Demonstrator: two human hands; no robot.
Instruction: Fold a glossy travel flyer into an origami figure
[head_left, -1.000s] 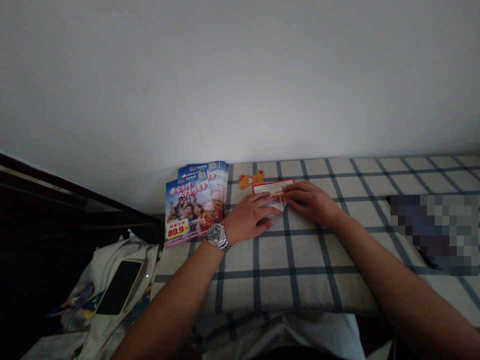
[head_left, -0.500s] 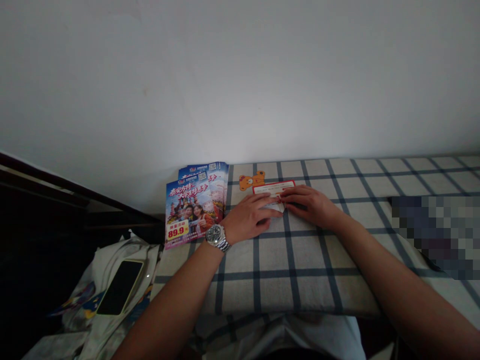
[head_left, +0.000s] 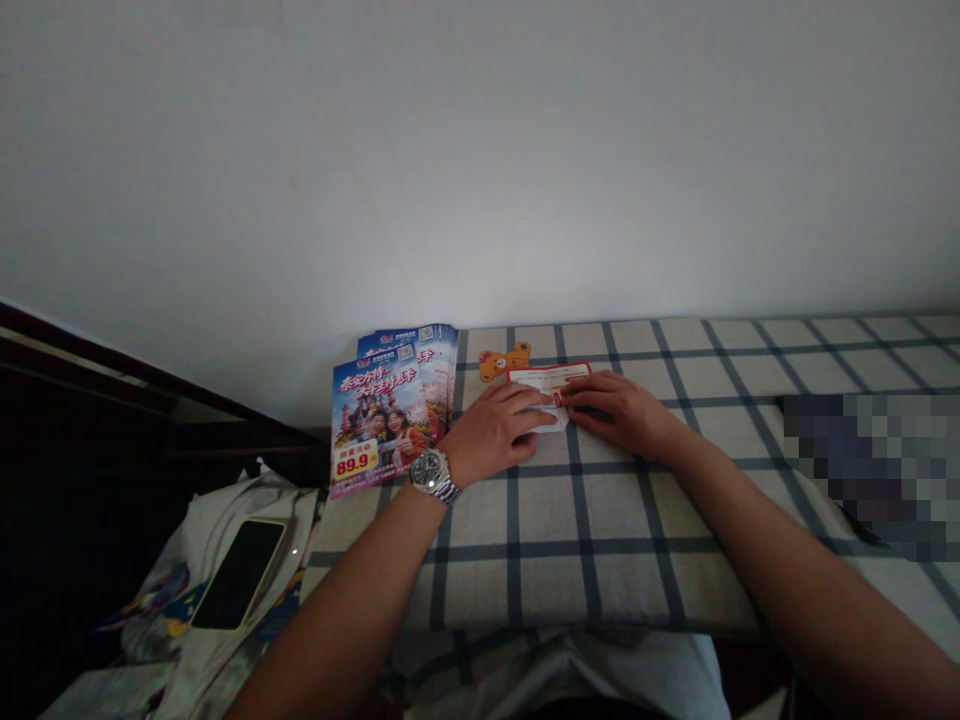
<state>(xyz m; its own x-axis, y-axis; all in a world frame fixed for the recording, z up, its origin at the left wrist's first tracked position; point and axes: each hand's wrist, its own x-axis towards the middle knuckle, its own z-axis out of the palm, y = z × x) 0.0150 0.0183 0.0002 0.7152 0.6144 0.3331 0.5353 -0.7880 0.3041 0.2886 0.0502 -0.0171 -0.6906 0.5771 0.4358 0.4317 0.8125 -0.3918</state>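
On check-clothed bench (head_left: pixel 551 510), head view: red-edged paper (head_left: pixel 551 377), one, right of stacked printed leaflets (head_left: pixel 386 420). Left hand (head_left: pixel 491 428): open, fingers laid across paper, watch (head_left: pixel 430 470) on wrist. Right hand (head_left: pixel 626 412): fingers bent over paper's right end; whether gripping, cannot tell. Bear figure (head_left: pixel 501 363), orange, just behind paper. Phone (head_left: pixel 240 575), dark-screened, one, lower left, off bench.

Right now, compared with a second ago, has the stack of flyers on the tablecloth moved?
No. Judged against the orange teddy bear figure on the checked tablecloth, the stack of flyers shows no visible shift; it sits just left of the bear.
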